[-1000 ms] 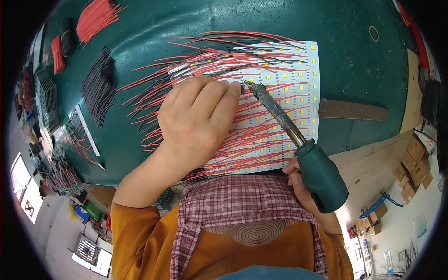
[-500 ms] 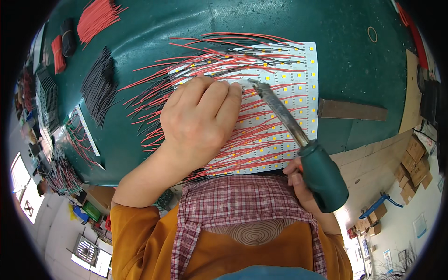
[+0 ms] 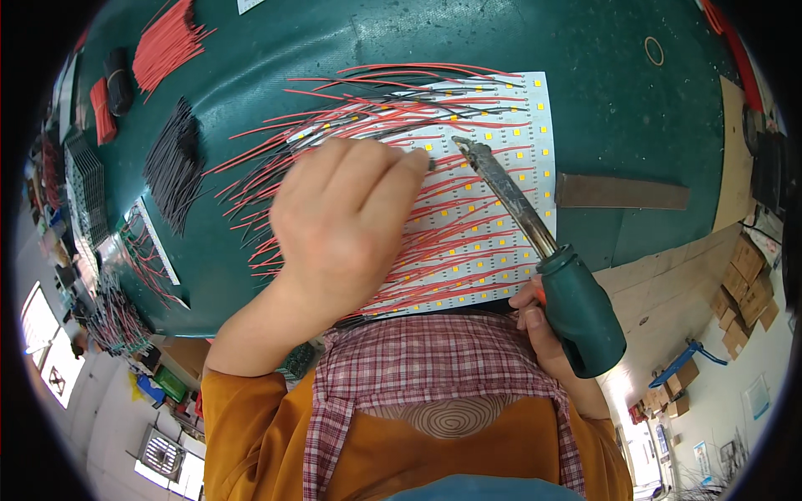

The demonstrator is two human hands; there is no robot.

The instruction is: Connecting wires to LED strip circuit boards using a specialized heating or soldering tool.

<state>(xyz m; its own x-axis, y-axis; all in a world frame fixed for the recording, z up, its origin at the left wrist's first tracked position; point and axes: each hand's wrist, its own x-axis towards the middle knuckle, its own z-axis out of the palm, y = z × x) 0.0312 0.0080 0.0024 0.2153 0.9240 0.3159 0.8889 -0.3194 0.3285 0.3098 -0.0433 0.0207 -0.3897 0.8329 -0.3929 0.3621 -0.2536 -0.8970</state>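
A white LED board [image 3: 541, 125] with yellow chips lies on the bench, covered by rows of red and black wires [image 3: 468, 219]. My left hand [image 3: 338, 221] is closed over the wires at the board's left part, its fingers bunched together. A small dark bit shows at its index fingertip; what the fingers grip is mostly hidden. My right hand [image 3: 539, 321], at the near right corner of the board, is wrapped round the green handle of a soldering iron [image 3: 510, 196]. The iron slants up and left, its tip over the board just right of my left fingertips.
A brown metal bar [image 3: 622, 192] lies against the board's right edge. On the left are loose black wires [image 3: 174, 163], loose red wires [image 3: 170, 48], and wired strips [image 3: 154, 238]. A rubber band [image 3: 654, 52] lies at the far right of the green mat [image 3: 618, 92].
The board and bench have shifted slightly left in view. Relative to the board, the iron's tip has moved a little to the right. My left hand stays closed above the wires.
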